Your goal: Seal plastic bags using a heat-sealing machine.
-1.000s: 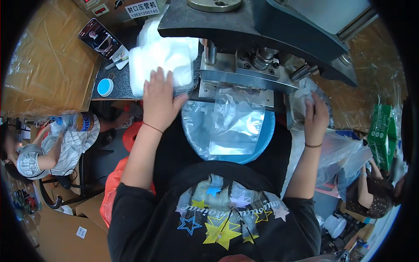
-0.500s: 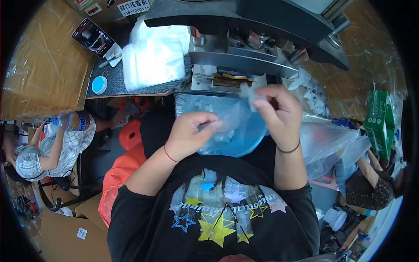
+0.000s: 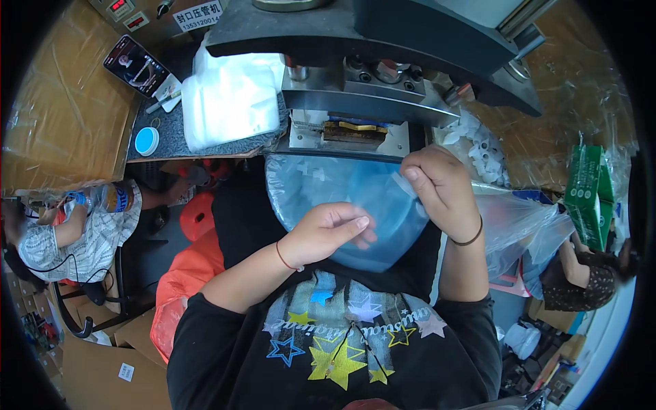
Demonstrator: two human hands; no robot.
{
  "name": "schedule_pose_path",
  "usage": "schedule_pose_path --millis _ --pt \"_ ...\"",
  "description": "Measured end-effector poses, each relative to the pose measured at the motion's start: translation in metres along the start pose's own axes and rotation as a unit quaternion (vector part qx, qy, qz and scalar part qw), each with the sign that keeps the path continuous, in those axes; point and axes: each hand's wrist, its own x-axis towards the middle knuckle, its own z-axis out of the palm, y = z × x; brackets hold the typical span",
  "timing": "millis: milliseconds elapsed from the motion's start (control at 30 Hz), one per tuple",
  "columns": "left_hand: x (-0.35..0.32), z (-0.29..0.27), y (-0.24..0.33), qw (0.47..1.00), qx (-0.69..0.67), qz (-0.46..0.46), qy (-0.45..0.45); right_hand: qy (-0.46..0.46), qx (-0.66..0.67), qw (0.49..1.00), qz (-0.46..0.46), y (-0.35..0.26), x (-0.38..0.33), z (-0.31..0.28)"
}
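The right hand [image 3: 439, 184] pinches a translucent plastic piece [image 3: 404, 184], best gripped lightly; the left hand [image 3: 324, 232] curls loosely, fingers seemingly empty.

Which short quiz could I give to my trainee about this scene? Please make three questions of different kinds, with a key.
1. True or false: the round container with a blue top sits to the left of the stack of pale plastic bags.

2. What does the person's right hand pinch?

3. The cardboard box at the far right of the picture is:
A) red
B) green
C) white

Key:
1. True.
2. See-through plastic.
3. B.
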Motion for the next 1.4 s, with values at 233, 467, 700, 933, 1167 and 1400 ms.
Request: schedule_pose_path --millis 233,467,700,933,1167,1400 --pt "-0.002 0.003 0.006 0.989 -0.108 -0.093 -0.042 -0.002 -0.098 0.994 0.047 0.031 -0.011 -0.012" --pt "0.021 -0.043 0.019 0.993 -0.109 -0.028 0.033 -0.008 -0.392 0.889 0.238 0.112 -0.050 -0.036" --pt "0.027 -0.045 0.009 0.979 -0.056 0.107 0.166 0.090 -0.300 0.916 0.251 0.119 -0.052 -0.023" --pt "-0.019 -0.127 0.048 0.463 0.775 0.133 0.409 0.195 -0.292 0.930 0.108 0.085 -0.054 -0.019" --pt "-0.040 -0.098 0.027 0.880 0.247 0.203 0.352 0.042 -0.096 0.994 -0.029 0.023 -0.027 0.027" --pt "-0.022 -0.032 0.033 0.924 0.303 0.143 0.183 0.128 0.139 0.982 0.026 -0.022 0.012 0.036"
